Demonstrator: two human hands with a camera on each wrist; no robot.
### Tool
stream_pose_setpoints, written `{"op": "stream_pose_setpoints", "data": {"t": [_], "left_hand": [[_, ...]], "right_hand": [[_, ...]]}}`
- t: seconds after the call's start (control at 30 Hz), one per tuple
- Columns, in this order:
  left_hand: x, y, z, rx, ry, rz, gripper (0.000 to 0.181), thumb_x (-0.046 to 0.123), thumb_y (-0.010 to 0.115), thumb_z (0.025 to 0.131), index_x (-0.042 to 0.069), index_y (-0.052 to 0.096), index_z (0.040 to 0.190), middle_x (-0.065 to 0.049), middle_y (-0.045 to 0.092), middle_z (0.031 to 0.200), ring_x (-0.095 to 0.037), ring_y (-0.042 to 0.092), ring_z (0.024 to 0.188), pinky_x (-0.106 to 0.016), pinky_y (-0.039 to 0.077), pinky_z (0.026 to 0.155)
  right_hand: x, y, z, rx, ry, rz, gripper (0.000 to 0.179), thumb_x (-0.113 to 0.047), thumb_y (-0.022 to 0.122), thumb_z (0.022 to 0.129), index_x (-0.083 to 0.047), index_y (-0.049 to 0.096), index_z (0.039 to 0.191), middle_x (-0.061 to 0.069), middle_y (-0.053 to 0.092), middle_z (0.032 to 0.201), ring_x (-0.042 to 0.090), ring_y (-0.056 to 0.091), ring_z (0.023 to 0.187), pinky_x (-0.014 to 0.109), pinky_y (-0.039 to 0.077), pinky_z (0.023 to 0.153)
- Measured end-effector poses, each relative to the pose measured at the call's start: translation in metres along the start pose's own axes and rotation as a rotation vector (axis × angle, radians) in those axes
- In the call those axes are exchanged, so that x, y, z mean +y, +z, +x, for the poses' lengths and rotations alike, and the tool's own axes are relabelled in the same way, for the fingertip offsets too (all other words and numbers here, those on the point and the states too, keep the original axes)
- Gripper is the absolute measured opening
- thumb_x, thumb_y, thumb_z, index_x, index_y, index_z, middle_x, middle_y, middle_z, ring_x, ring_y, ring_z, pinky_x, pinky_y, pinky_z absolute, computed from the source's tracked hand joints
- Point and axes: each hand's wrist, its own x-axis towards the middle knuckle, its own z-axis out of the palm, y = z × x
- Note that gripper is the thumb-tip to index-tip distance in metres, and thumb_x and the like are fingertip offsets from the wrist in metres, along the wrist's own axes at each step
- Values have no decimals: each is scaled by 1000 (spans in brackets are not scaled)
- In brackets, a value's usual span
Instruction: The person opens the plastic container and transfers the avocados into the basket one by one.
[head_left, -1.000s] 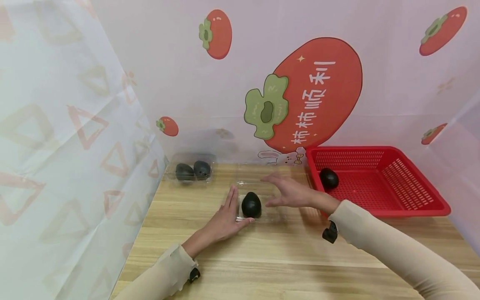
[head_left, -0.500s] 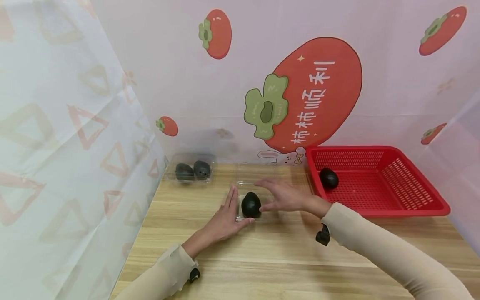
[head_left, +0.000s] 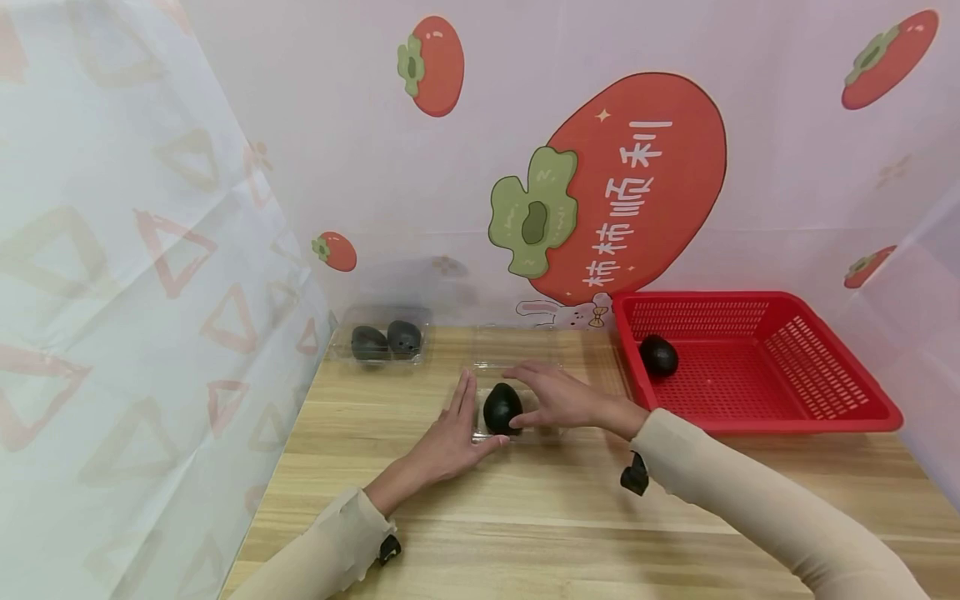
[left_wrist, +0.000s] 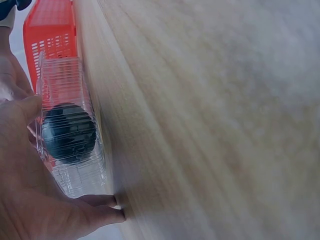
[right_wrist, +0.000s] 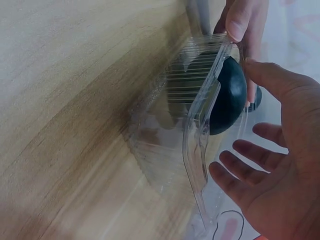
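A dark avocado (head_left: 501, 408) sits in the left part of a clear plastic clamshell box (right_wrist: 197, 125), whose lid (head_left: 513, 348) is folded back behind it. My left hand (head_left: 447, 435) lies along the box's left side, fingers straight, with the thumb (left_wrist: 27, 106) at the front rim. Reaching in from the right, my right hand (head_left: 561, 397) holds its thumb (right_wrist: 272, 75) right at the avocado. Its other fingers (right_wrist: 245, 162) spread loosely over the box, not wrapped around the fruit.
At the right stands a red plastic basket (head_left: 780, 425) with one avocado (head_left: 658, 357) inside, against its left wall. Another clear box (head_left: 345, 354) holding two avocados (head_left: 369, 343) is at the back left. A printed sheet hangs behind the wooden table (head_left: 525, 533).
My right hand has moved left, from beside the avocado until its thumb is at the fruit and its fingers reach above it. The left hand and the box have kept their places.
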Motion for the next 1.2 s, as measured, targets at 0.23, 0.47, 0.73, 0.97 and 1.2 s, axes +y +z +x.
{"op": "stream_pose_setpoints", "data": {"t": [0.23, 0.47, 0.73, 0.97, 1.2], "left_hand": [[0, -1, 0, 4, 7, -8, 116, 69, 59, 99, 5, -6, 169, -18, -9, 177, -40, 19, 160, -66, 32, 121], [0, -2, 0, 9, 8, -6, 116, 68, 62, 99, 5, -6, 170, -19, -9, 177, -41, 23, 159, -66, 32, 120], [-2, 0, 2, 2, 11, 2, 115, 68, 60, 99, 4, -5, 170, -19, -11, 177, -41, 21, 159, -66, 34, 119], [-1, 0, 2, 5, 10, -2, 115, 68, 60, 99, 5, -5, 170, -19, -11, 177, -41, 27, 157, -66, 35, 119], [-2, 2, 2, 9, 9, 1, 114, 66, 61, 100, 3, -3, 170, -19, -10, 177, -40, 25, 158, -65, 34, 119]], "right_hand": [[-1, 4, 4, -10, 19, 18, 78, -42, 84, 91, -2, 55, 151, 19, 56, 154, 39, 53, 142, 64, 42, 115], [-4, 7, 10, -11, 20, 34, 77, -41, 84, 91, -1, 56, 150, 19, 57, 152, 38, 55, 140, 61, 44, 115], [-5, 17, 16, -5, 33, 40, 78, -40, 86, 89, 1, 57, 149, 18, 59, 149, 33, 60, 132, 50, 54, 107], [-6, 22, 20, 5, 49, 30, 79, -42, 87, 88, 2, 58, 147, 18, 60, 147, 32, 61, 131, 50, 54, 106], [-6, 25, 22, 6, 51, 50, 77, -40, 88, 86, 4, 61, 142, 19, 62, 142, 31, 65, 122, 47, 58, 100]]}}
